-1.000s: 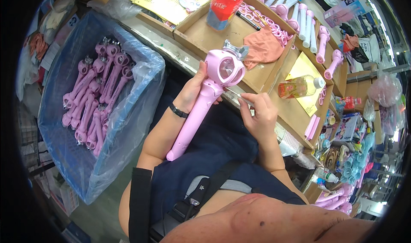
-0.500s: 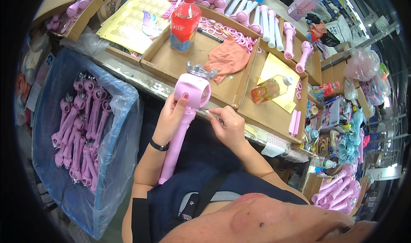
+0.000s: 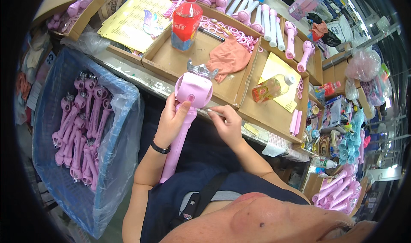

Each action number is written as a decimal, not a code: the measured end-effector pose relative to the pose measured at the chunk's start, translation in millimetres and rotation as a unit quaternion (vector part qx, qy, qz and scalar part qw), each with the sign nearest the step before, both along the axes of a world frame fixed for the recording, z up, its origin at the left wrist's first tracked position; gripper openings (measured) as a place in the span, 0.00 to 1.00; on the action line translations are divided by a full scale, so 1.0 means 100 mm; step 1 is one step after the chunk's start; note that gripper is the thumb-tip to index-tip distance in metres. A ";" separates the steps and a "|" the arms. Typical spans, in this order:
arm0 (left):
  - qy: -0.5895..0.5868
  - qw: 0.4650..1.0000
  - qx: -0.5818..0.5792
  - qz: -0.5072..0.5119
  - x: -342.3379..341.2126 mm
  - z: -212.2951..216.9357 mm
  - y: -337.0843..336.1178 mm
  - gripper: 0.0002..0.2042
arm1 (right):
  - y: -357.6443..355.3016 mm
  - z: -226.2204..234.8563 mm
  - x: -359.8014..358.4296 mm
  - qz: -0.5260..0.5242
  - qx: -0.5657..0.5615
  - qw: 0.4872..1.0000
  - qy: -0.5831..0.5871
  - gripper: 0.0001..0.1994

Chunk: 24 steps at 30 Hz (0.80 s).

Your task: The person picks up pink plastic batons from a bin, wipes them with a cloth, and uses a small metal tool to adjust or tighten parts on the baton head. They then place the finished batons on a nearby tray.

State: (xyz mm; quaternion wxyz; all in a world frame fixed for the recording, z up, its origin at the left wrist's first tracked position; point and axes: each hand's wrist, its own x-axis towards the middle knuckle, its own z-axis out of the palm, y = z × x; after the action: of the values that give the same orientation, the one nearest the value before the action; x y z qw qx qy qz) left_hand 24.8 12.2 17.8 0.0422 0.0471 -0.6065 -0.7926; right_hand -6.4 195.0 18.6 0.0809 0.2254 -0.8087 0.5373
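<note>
The left hand (image 3: 169, 122) is gripping a pink crown-topped wand (image 3: 178, 142), fingers wrapped around it; the right hand (image 3: 229, 125) is pinching a small indistinct item (image 3: 209, 110).

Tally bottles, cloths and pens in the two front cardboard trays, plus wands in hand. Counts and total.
Bottles: 2 (red-capped bottle, pale-capped bottle)
Cloths: 1 (orange cloth)
Pens: 1 (black pen)
Wands in hand: 1 (pink wand, left hand)
Total: 5
</note>
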 end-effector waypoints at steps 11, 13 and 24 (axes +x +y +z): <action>0.036 0.997 -0.061 0.026 0.04 0.10 0.03 0.25 | 0.02 0.01 -0.01 0.018 -0.073 0.982 -0.175 0.07; 0.050 0.994 -0.095 0.033 0.06 0.11 0.06 0.25 | 0.10 0.05 -0.09 0.056 -0.142 0.922 -0.355 0.10; 0.045 0.997 -0.055 0.024 0.04 0.11 0.03 0.24 | 0.03 0.02 0.08 0.045 -0.035 0.992 -0.115 0.07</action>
State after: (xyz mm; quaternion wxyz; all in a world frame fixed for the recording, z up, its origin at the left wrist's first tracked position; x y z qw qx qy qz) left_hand 28.4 15.2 28.4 0.0909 0.0238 -0.6455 -0.7579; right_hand 1.7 197.9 20.5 -0.0288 0.1949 -0.7822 0.5911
